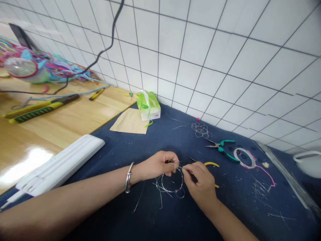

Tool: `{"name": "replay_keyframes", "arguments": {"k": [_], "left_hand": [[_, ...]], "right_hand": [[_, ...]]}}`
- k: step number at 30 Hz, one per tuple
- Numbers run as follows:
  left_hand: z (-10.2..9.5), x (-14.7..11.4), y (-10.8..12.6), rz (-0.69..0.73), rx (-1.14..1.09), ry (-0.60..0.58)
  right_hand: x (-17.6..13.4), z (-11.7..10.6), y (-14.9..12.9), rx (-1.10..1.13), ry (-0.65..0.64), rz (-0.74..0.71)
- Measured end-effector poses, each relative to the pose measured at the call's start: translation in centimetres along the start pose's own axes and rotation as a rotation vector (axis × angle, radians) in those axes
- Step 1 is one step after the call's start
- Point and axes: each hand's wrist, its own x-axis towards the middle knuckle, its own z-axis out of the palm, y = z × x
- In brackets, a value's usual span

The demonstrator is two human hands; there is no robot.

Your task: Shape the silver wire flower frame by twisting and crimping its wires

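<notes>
white tiles with dark grout lines (175,50) rise behind a dark blue counter (120,150), which meets a pale wooden counter (85,113) at left.

in the head view, a beaded wire ring (176,191) is at the middle of the blue counter, just under and between the two hands. it is a roughly round loop, so no clear long axis can be told; its upper side reaches into the left hand (160,164), and loose wire tails trail from it down and to the left, towards the wearer. the left fingers are pinched on the ring's upper part; the right hand (200,184) has its fingers pinched together on a short stretch of wire that runs nearly sideways between both hands. a silver bangle (128,178) circles the left wrist.

beyond the right hand, needle-nose pliers with teal grips (220,147) point their tips left, and yellow grips (212,164) show partly behind that hand. a tangle of looped wire (200,130) lies near the wall. the green tissue packet (147,103), partly over brown paper (129,124), bears a small reddish label (156,115), too small to read.
</notes>
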Motion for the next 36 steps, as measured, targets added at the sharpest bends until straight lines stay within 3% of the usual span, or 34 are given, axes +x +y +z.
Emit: {"name": "replay_keyframes", "arguments": {"k": [10,23,33,36], "left_hand": [[-0.11,-0.08,-0.03,-0.01,-0.021,0.005],[-0.07,0.11,-0.26,0.001,-0.02,0.0],[-0.04,0.12,-0.32,0.012,-0.036,-0.007],[-0.02,0.13,-0.42,0.023,-0.026,-0.012]], "right_hand": [[0.56,-0.46,-0.35,0.133,-0.028,0.138],[0.19,-0.4,-0.38,-0.001,-0.07,0.1],[0.13,-0.35,-0.11,0.033,-0.079,0.089],[0.21,-0.41,-0.3,0.101,-0.079,0.147]]}}
